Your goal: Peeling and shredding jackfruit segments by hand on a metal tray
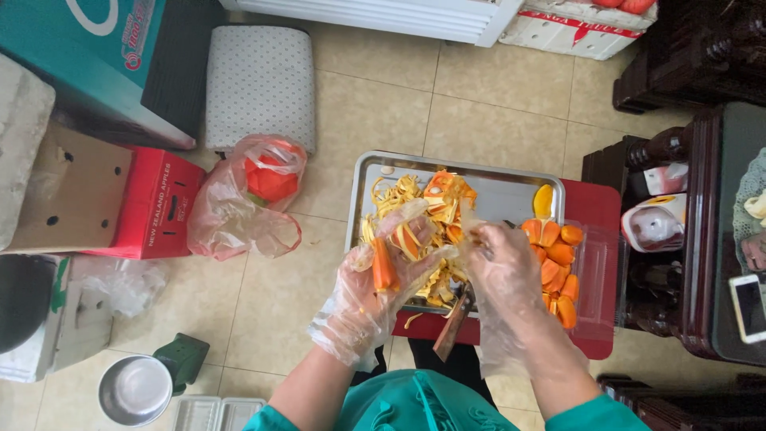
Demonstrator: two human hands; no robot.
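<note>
An orange fruit wedge is clamped in the gloved left hand above the steel tray, so peelings are caught. The right hand is closed, apparently on a knife.

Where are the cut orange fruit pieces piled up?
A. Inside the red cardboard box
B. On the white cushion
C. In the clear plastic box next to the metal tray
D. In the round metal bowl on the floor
C: the orange pieces sit heaped in the clear plastic box just beside the metal tray, which holds only peels.
</note>
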